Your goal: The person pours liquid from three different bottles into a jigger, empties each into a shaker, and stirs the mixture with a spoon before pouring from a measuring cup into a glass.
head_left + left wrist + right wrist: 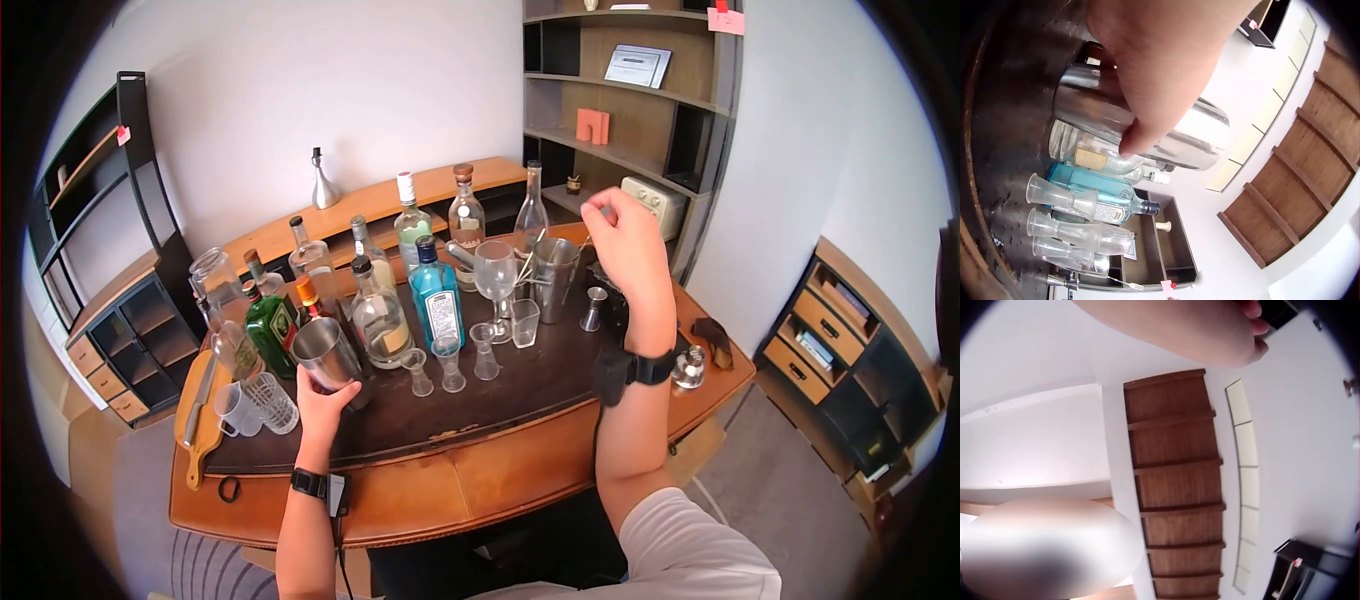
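My left hand (322, 405) (1160, 69) grips a metal shaker cup (325, 343) (1200, 134) around its side, thumb across the front. The cup stands upright at the table's left, its mouth uncovered. My right hand (630, 245) (1210, 331) is raised above the right part of the table, wrist bent and fingers loosely bent, with nothing visible in them. Nearest below it is a metal mixing cup (555, 280) with thin utensils, beside a stemmed glass (495, 270). A steel jigger (593, 308) stands to the right.
Several bottles, including a green one (270, 330) and a blue one (437, 305), stand behind small clear jiggers (451, 365). At left are glass mugs (238, 412) and a knife (201, 400) on a wooden board (207, 432). A metal stopper piece (689, 368) lies at right.
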Action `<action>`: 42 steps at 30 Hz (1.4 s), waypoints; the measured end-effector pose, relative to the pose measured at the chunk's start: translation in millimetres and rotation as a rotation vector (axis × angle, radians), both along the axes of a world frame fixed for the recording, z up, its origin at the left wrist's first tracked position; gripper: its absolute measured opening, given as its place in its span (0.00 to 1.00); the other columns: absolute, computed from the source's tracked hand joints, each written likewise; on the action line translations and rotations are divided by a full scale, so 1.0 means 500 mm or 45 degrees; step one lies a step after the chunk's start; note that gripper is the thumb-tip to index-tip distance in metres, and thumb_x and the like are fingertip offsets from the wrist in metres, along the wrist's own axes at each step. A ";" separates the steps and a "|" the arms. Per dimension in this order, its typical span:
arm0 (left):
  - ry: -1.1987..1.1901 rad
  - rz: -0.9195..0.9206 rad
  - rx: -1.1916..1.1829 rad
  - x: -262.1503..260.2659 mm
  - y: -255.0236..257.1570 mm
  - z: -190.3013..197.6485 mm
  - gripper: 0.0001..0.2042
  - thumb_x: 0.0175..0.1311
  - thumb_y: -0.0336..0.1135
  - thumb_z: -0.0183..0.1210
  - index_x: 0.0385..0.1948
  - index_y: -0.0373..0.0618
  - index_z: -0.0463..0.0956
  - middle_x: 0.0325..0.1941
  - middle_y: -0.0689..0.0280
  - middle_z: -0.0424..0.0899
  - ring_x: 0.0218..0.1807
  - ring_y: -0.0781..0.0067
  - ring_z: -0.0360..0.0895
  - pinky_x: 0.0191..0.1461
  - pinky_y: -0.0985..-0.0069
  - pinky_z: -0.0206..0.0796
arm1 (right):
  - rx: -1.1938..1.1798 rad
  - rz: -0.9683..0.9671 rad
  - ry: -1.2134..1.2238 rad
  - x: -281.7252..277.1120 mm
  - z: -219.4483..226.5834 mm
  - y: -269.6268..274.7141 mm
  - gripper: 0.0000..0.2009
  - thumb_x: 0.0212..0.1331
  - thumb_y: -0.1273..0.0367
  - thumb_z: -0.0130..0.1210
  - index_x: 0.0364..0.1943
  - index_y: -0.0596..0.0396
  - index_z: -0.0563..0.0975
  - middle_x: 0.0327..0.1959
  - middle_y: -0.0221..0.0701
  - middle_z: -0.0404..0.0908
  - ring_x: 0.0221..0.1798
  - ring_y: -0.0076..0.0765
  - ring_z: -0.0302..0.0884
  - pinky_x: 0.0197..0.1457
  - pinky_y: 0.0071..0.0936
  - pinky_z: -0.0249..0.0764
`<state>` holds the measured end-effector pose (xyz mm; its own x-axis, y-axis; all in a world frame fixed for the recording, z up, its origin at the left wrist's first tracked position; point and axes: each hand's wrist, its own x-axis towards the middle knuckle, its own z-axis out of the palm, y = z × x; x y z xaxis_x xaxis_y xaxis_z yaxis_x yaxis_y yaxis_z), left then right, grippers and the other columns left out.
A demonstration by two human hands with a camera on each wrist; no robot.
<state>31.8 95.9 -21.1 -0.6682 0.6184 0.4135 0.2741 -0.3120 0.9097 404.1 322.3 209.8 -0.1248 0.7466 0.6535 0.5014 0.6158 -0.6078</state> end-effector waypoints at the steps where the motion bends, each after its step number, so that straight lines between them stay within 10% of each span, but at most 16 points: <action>1: 0.009 -0.001 -0.001 -0.007 0.001 -0.007 0.34 0.48 0.21 0.77 0.58 0.41 0.67 0.54 0.62 0.80 0.53 0.71 0.81 0.57 0.72 0.78 | -0.070 -0.107 -0.107 0.012 -0.025 0.065 0.16 0.65 0.57 0.59 0.42 0.55 0.85 0.37 0.44 0.87 0.45 0.52 0.85 0.49 0.43 0.79; 5: 0.123 0.050 -0.035 -0.018 0.002 -0.014 0.36 0.48 0.21 0.77 0.60 0.39 0.67 0.55 0.61 0.79 0.54 0.69 0.81 0.58 0.71 0.77 | -0.313 -0.219 -0.472 0.035 -0.093 0.268 0.23 0.62 0.53 0.62 0.44 0.64 0.85 0.46 0.53 0.87 0.54 0.58 0.84 0.58 0.44 0.78; 7: 0.132 0.074 -0.060 -0.015 -0.001 -0.008 0.37 0.47 0.21 0.77 0.62 0.39 0.66 0.56 0.61 0.79 0.56 0.68 0.81 0.59 0.71 0.77 | -0.325 -0.114 -0.338 0.030 -0.147 0.360 0.20 0.65 0.56 0.62 0.42 0.64 0.85 0.37 0.45 0.87 0.42 0.44 0.85 0.45 0.37 0.80; 19: 0.177 0.064 -0.107 -0.017 0.001 -0.030 0.37 0.45 0.25 0.78 0.60 0.39 0.69 0.53 0.61 0.81 0.55 0.70 0.80 0.60 0.70 0.74 | -0.366 0.569 0.094 -0.009 -0.168 0.383 0.11 0.72 0.68 0.58 0.37 0.65 0.81 0.28 0.35 0.86 0.29 0.26 0.85 0.33 0.26 0.82; 30: 0.230 0.061 -0.107 -0.008 0.001 -0.026 0.37 0.44 0.28 0.81 0.59 0.40 0.69 0.53 0.61 0.82 0.53 0.69 0.80 0.59 0.70 0.74 | 0.028 0.745 0.104 0.009 0.107 0.099 0.11 0.76 0.69 0.54 0.43 0.65 0.81 0.38 0.33 0.86 0.38 0.24 0.86 0.43 0.22 0.83; 42: 0.247 -0.088 -0.155 0.009 -0.017 -0.004 0.47 0.41 0.24 0.80 0.71 0.41 0.66 0.59 0.63 0.81 0.60 0.72 0.77 0.66 0.71 0.70 | -0.143 1.448 0.513 -0.147 -0.063 -0.112 0.15 0.80 0.66 0.49 0.45 0.67 0.79 0.44 0.44 0.87 0.44 0.38 0.90 0.50 0.31 0.87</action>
<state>36.1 87.1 -23.1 -0.5376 0.7133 0.4498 0.4293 -0.2275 0.8740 330.4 266.4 178.1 -0.5488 0.3979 0.7352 -0.5292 0.5154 -0.6740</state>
